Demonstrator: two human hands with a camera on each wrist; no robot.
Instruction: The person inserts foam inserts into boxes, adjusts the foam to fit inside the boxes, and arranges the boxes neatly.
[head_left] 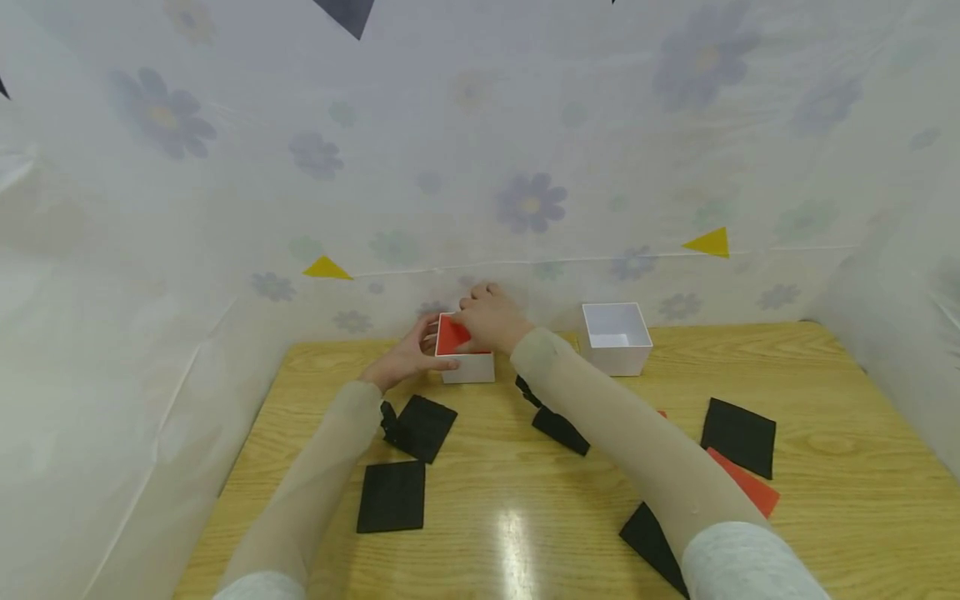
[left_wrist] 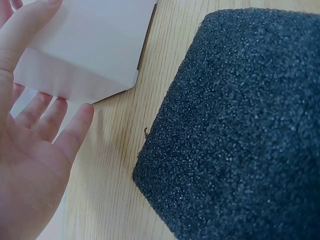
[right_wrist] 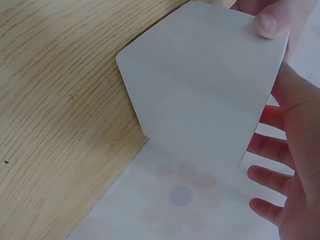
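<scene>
A small white box [head_left: 468, 365] stands near the table's back edge with a red sheet [head_left: 452, 335] inside it. My left hand [head_left: 408, 354] grips the box's left side, thumb along the front wall and fingers behind. In the left wrist view, the left hand's palm [left_wrist: 30, 170] lies against the white box [left_wrist: 85, 50]. My right hand [head_left: 491, 321] lies over the box's top right corner. The right wrist view shows the right hand [right_wrist: 292, 165] round the white box's [right_wrist: 200, 95] edge, with a thumb [right_wrist: 270, 22] on its rim and the fingers behind it.
A second white box [head_left: 615, 337] stands open to the right. Black foam squares [head_left: 420, 427] [head_left: 391, 497] [head_left: 738, 436] and a red sheet [head_left: 750, 487] lie scattered on the wooden table [head_left: 840, 467]. A flowered plastic curtain [head_left: 525, 200] walls in the back and sides.
</scene>
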